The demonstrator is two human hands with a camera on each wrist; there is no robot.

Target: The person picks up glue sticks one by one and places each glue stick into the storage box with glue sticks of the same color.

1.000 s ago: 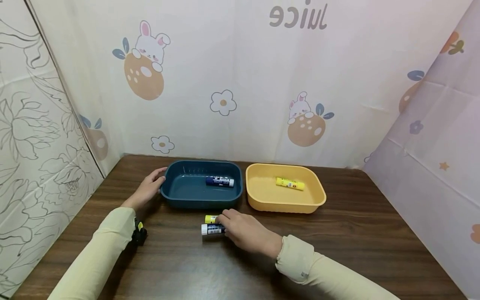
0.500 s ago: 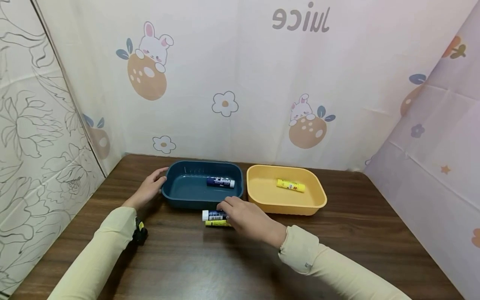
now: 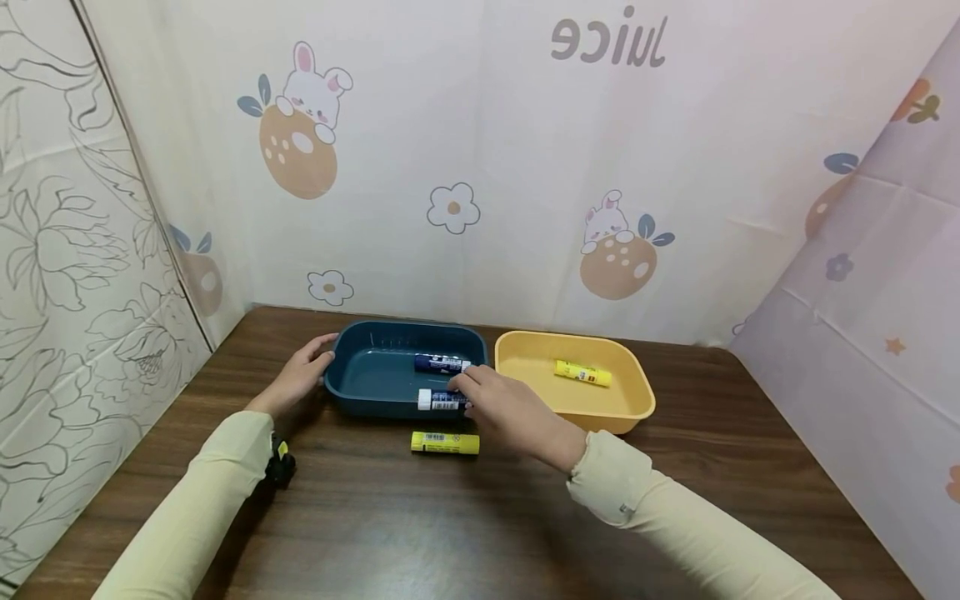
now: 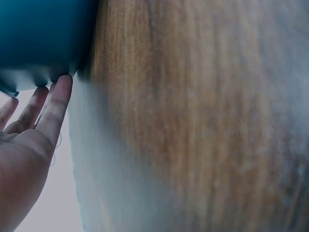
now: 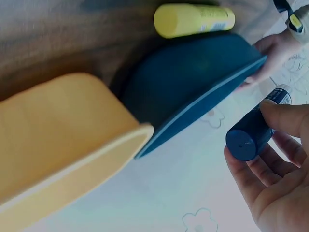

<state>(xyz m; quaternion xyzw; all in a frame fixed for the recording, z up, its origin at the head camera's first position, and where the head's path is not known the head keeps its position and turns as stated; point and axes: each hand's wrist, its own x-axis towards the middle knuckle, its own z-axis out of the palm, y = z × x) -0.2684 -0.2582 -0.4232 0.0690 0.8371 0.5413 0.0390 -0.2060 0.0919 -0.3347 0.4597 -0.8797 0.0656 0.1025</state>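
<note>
In the head view my right hand pinches a dark blue glue stick with a white cap, level over the front rim of the teal bin. The right wrist view shows the thumb and fingers around the blue stick. My left hand is at the bin's left end; in the left wrist view its fairly straight fingers touch the bin's wall. Inside the bin lies another blue glue stick. A yellow glue stick lies on the table just in front of the bin.
A yellow bin stands right beside the teal one, holding a yellow glue stick. Both stand toward the back of the dark wooden table. Behind it hangs a printed curtain.
My right hand has lifted the blue glue stick from beside the yellow one and carried it back over the teal bin's front rim. The yellow stick is now uncovered. My left hand stays put.
</note>
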